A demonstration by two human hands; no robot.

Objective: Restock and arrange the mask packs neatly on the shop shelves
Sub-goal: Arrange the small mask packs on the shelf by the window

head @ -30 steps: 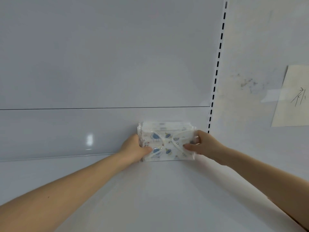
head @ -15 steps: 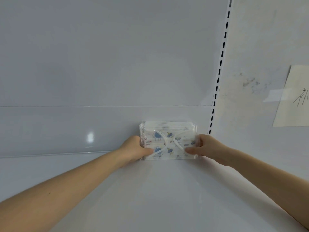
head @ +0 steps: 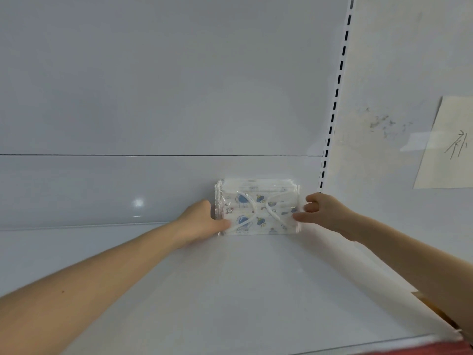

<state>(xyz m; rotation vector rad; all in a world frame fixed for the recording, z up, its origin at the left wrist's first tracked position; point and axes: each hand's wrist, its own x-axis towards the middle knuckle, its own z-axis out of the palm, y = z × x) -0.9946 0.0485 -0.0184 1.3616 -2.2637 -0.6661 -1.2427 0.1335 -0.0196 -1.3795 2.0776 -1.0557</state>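
Just beside the mask packs (head: 258,208) stands a slotted upright (head: 335,103), paper note (head: 445,149) beyond.

You have bare shelf (head: 128,252) at 9 o'clock of mask packs (head: 258,211); back panel (head: 153,98) blocks 12, slotted upright (head: 332,119) 2.

The mask packs (head: 257,206) are white in clear glossy wrap, printed with blue cartoon shapes and small yellow and red touches; their ear loops are white. The shelf (head: 230,290) and back panel (head: 153,85) are pale grey-white, the panel crossed by a thin dark line. At one o'clock runs a white upright strip (head: 340,62) with black slots. At three o'clock a cream paper note (head: 445,160) bears dark pen strokes, beside grey smudges on an off-white wall (head: 384,73). At five o'clock shows a red edge (head: 422,351).
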